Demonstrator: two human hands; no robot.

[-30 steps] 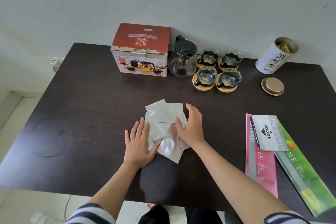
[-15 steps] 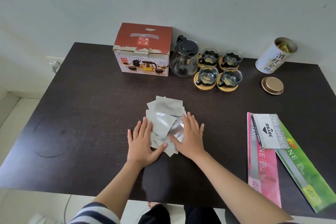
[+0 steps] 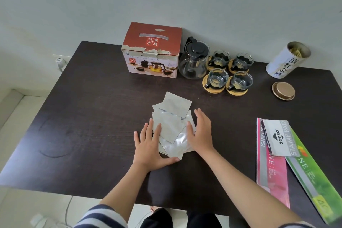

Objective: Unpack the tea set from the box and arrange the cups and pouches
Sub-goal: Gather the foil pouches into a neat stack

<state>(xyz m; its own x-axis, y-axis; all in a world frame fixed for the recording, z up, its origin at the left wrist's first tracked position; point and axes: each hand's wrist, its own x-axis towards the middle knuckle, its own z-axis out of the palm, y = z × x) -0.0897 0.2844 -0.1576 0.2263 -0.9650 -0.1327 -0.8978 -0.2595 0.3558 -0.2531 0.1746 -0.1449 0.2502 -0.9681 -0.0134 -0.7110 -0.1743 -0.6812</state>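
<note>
1. My left hand [image 3: 148, 146] lies flat on the counter [image 3: 83, 116], fingers straight and spread, pressing the seven o'clock edge of the pile of pouches [image 3: 171, 126]; my thumb reaches under the pile's near corner.
2. My right hand [image 3: 200, 133] is flat too, fingers straight and close together, resting on the pile's three o'clock side. Neither hand is clenched or gripping anything.
3. The silvery pouches overlap in a loose heap between my hands, near the middle of the counter, with one square pouch fanned out at twelve o'clock.
4. The red box [image 3: 151, 50] stands closed at twelve o'clock from the pile, by the far edge of the counter.
5. Just beside the box at its three o'clock is the glass teapot [image 3: 194, 61] with a black lid.
6. Four glass cups [image 3: 230, 72] sit in a two-by-two group just at three o'clock of the teapot, each on a round wooden coaster.
7. At two o'clock, well apart from the pile, an open white tin [image 3: 287, 59] leans over, with its gold lid [image 3: 283, 90] lying flat in front of it.
8. At four o'clock lie a pink packet [image 3: 272, 172] and a green packet [image 3: 314, 177], with a white stamp pad box [image 3: 277, 138] on top of them.
</note>
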